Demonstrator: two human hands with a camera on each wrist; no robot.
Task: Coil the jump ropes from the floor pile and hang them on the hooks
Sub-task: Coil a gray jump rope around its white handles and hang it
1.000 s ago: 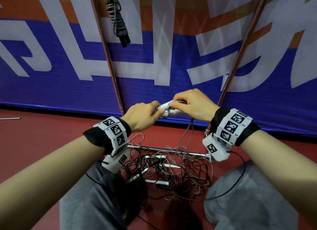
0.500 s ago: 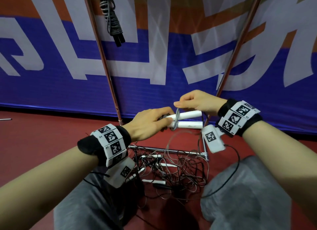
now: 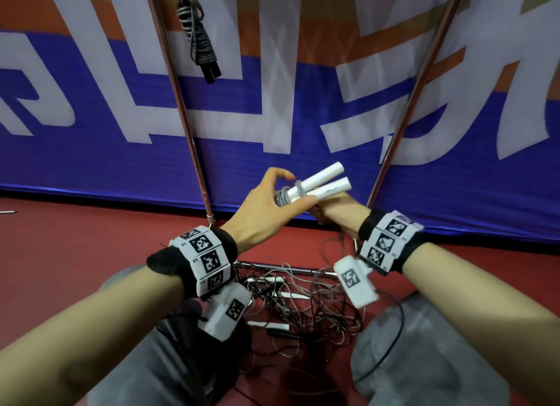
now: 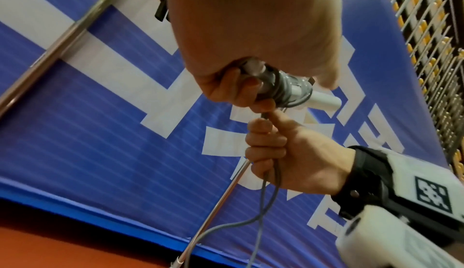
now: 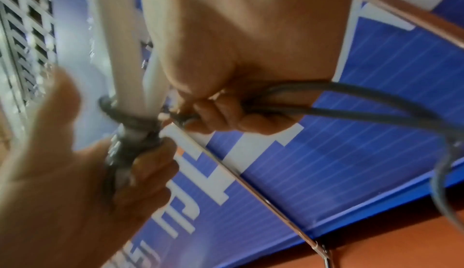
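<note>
Two white jump-rope handles (image 3: 321, 180) lie side by side, pointing up and right, with grey cord (image 3: 283, 197) wound round their lower ends. My left hand (image 3: 272, 204) grips the handles at the wound part. My right hand (image 3: 339, 213) sits just below and behind, curled round the loose grey cord (image 4: 270, 173) that trails down to the floor. The left wrist view shows the wound cord (image 4: 288, 89) under the left palm. In the right wrist view the cord (image 5: 351, 101) runs out of the right fist. A tangled pile of ropes (image 3: 303, 311) lies on the floor between my knees.
A coiled black rope (image 3: 198, 39) hangs at the top left of a metal rack. The rack's two slanted poles (image 3: 185, 127) (image 3: 409, 109) and low crossbar (image 3: 281, 268) stand before a blue and white banner (image 3: 91, 157). Red floor (image 3: 75, 254) spreads around.
The handles have risen and tilted from level to pointing up-right. More cord is wound round them. My right hand moved from above the handles to below them.
</note>
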